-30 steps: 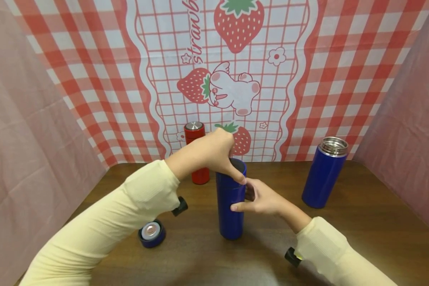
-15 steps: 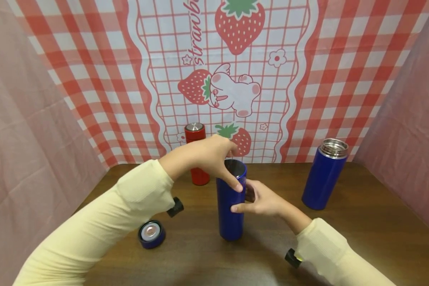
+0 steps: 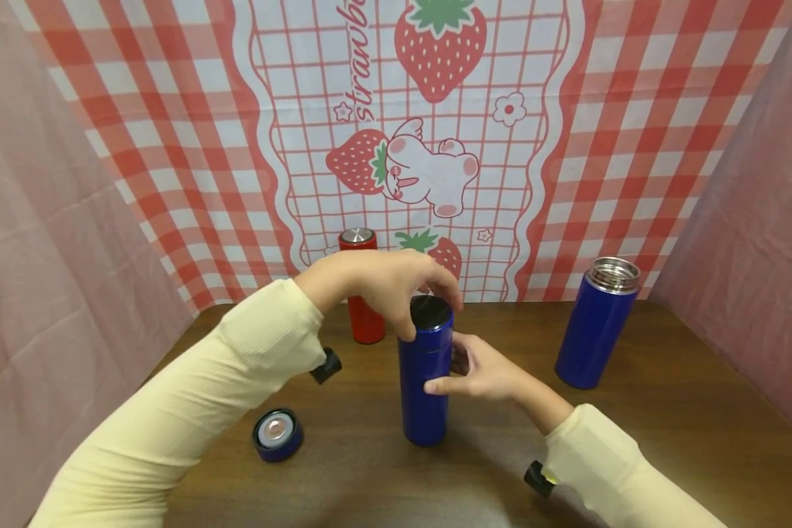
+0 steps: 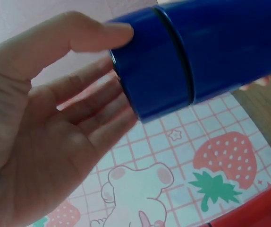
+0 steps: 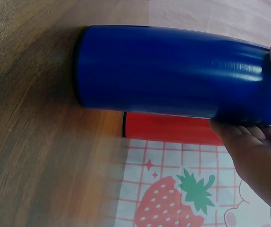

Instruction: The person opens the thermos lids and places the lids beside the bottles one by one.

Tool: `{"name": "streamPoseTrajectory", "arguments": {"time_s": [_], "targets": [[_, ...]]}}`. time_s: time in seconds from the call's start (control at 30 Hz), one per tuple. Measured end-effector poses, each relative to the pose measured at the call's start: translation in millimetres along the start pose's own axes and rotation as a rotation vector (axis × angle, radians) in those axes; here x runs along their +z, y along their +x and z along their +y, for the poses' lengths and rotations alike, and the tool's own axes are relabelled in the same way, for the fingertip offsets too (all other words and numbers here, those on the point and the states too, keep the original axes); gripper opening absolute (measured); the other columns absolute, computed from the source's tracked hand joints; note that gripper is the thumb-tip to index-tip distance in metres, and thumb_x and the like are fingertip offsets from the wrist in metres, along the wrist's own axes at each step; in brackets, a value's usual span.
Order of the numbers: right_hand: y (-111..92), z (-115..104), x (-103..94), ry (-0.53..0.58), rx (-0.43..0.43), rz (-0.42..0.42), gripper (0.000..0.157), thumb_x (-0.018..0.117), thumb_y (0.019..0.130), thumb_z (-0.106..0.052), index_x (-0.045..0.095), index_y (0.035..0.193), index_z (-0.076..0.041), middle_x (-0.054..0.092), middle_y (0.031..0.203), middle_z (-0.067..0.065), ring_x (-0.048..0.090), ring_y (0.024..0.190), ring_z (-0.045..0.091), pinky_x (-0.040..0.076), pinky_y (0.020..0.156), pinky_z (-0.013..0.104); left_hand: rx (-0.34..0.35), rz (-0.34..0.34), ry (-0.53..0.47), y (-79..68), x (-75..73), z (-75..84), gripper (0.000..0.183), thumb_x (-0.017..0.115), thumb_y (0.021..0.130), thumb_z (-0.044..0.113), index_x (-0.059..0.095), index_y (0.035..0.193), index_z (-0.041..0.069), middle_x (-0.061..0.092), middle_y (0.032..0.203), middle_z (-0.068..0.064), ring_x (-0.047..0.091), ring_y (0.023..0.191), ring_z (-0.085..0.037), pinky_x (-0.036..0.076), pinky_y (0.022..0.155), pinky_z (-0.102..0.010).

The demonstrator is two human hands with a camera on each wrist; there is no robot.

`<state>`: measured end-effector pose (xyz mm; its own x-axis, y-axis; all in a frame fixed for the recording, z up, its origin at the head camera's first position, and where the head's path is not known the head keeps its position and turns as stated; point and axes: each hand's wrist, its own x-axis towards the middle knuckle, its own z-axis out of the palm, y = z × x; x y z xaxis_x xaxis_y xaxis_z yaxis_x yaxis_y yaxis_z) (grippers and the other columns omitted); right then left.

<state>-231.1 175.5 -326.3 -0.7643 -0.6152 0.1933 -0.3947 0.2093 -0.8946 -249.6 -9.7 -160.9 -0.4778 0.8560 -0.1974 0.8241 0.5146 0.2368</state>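
A tall blue thermos [image 3: 424, 411] stands upright on the table in the middle of the head view. Its blue lid [image 4: 147, 71] has a dark top, and a thin seam divides it from the body. My left hand [image 3: 389, 286] reaches over from above, thumb on the lid's near side and fingers around its far edge. Lower down, my right hand [image 3: 485, 370] grips the body from the right, with the thumb in front and the other fingers behind. In the right wrist view the thermos body [image 5: 164, 71] runs from its base to my fingers.
A red thermos [image 3: 367, 323] with a steel-topped lid stands behind my left hand. At the right, a second blue thermos [image 3: 594, 337] stands uncapped, its steel mouth showing. A blue cap [image 3: 277, 434] lies underside up on the wooden table [image 3: 488, 484], front left. Printed cloth [image 3: 191, 132] hangs behind.
My left hand has turned around the lid: its thumb has moved from the right side to the left, and its fingers now show at the far right edge. The right hand stays put.
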Motion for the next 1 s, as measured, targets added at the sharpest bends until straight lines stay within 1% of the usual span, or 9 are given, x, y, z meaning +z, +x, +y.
{"name": "streamPoseTrajectory", "arguments": {"time_s": [0.1,0.2,0.3,0.43,0.67,0.83,0.9,1.0], "targets": [[0.1,-0.5,-0.2,0.005,0.0,-0.006,0.061,0.074,0.083,-0.015,0.045,0.132,0.006,0.061,0.126,0.025,0.06,0.116,0.029,0.052,0.097,0.034,0.008,0.008,-0.002,0.3,-0.6,-3.5,0.056,0.08,0.072,0.011,0.061,0.123,0.016,0.065,0.121,0.003,0.059,0.113,-0.011,0.05,0.099,-0.028],[0.2,-0.7,-0.2,0.002,0.004,-0.006,0.062,0.075,0.083,-0.016,0.045,0.132,0.006,0.061,0.126,0.024,0.06,0.116,0.029,0.052,0.097,0.035,0.028,0.024,-0.007,0.4,-0.8,-7.7,0.054,0.082,0.071,0.015,0.062,0.122,0.016,0.067,0.117,0.002,0.062,0.109,-0.011,0.051,0.098,-0.028],[0.5,-1.0,0.5,0.001,0.009,-0.002,0.062,0.075,0.082,-0.015,0.046,0.132,0.006,0.062,0.125,0.024,0.06,0.116,0.028,0.052,0.097,0.034,0.035,0.049,0.02,1.4,-1.2,-9.9,0.051,0.084,0.071,0.023,0.065,0.118,0.017,0.07,0.111,0.002,0.064,0.103,-0.01,0.053,0.091,-0.025],[0.6,-1.1,0.7,0.002,0.002,0.0,0.061,0.075,0.082,-0.014,0.046,0.131,0.007,0.062,0.124,0.025,0.061,0.115,0.026,0.052,0.096,0.031,0.024,0.074,0.06,3.8,-1.8,-9.8,0.051,0.085,0.07,0.032,0.067,0.114,0.015,0.072,0.106,0.001,0.066,0.098,-0.01,0.054,0.084,-0.022],[0.1,-0.4,-0.1,0.004,-0.005,-0.001,0.061,0.074,0.082,-0.014,0.046,0.132,0.007,0.062,0.125,0.025,0.061,0.114,0.022,0.052,0.096,0.03,0.018,0.103,0.095,5.8,-0.6,-8.4,0.05,0.085,0.068,0.036,0.069,0.109,0.012,0.072,0.102,-0.001,0.067,0.092,-0.012,0.055,0.079,-0.022],[0.0,0.7,0.1,0.008,-0.013,-0.002,0.06,0.074,0.082,-0.014,0.046,0.131,0.007,0.061,0.125,0.026,0.062,0.11,0.01,0.052,0.096,0.028,0.028,0.12,0.095,6.9,-0.1,-8.0,0.046,0.086,0.067,0.036,0.071,0.102,0.011,0.073,0.095,-0.001,0.068,0.085,-0.011,0.055,0.075,-0.021],[-0.2,0.7,-0.1,0.004,-0.017,-0.002,0.06,0.074,0.082,-0.014,0.046,0.131,0.007,0.061,0.125,0.026,0.062,0.109,0.006,0.052,0.096,0.028,0.029,0.131,0.111,7.4,-0.4,-7.7,0.044,0.085,0.067,0.039,0.072,0.099,0.012,0.073,0.091,0.0,0.068,0.082,-0.01,0.055,0.073,-0.02],[-0.3,1.3,-0.4,0.0,-0.016,-0.001,0.06,0.074,0.083,-0.014,0.046,0.132,0.007,0.061,0.125,0.025,0.062,0.11,0.009,0.052,0.096,0.028,0.017,0.148,0.145,8.5,0.2,-7.4,0.043,0.084,0.066,0.043,0.072,0.093,0.012,0.073,0.085,0.001,0.066,0.078,-0.009,0.054,0.068,-0.02]]}}
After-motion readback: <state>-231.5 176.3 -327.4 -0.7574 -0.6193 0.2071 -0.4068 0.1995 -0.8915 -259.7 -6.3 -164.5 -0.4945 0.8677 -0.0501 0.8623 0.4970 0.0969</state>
